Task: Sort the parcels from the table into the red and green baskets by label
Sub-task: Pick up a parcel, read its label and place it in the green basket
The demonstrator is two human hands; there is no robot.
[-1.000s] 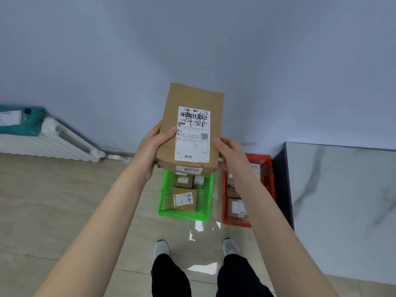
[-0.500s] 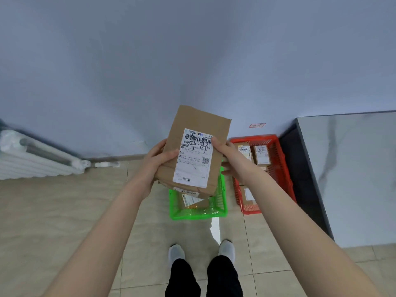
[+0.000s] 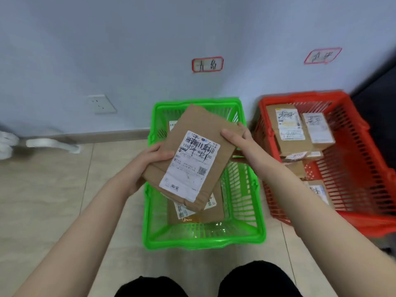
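The left hand (image 3: 150,162) and right hand (image 3: 241,142) grip a brown paper parcel (image 3: 194,123) by its edges over the green basket (image 3: 203,241); it is not yet dropped. Sorted parcels (image 3: 288,144) already lie in both that basket and the red basket (image 3: 364,172) at 3 o'clock. The table is unseen.

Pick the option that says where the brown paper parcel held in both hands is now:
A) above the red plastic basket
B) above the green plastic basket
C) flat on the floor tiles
B: the brown paper parcel, gripped by the left hand and the right hand, hangs over the green plastic basket, while the red plastic basket stands off to its right.
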